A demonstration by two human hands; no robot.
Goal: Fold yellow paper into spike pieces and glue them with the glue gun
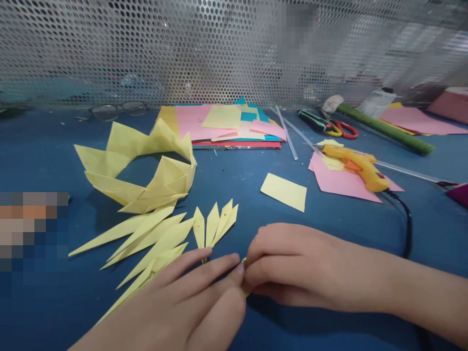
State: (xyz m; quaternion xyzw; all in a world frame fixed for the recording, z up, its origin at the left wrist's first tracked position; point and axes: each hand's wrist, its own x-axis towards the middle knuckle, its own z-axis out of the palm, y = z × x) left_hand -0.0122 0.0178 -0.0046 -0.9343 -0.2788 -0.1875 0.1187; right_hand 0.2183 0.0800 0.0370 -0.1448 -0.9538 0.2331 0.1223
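Yellow paper piece (244,291) pinched between left hand (190,302) and right hand (292,265) fingertips.

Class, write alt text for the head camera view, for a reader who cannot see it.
Two hands, left hand and right hand, pinch a small yellow paper piece between them on a blue table. Folded yellow points lie to the left, a glue gun to the right.

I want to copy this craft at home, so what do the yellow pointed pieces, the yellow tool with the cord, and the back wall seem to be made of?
Yellow pointed pieces: thin matte paper, going by their sharp creases and flat folds. Glue gun: smooth, slightly glossy plastic body, probably moulded, with a black rubbery-looking cord. Back wall: perforated sheet, likely metal, with a silvery sheen and even round holes.
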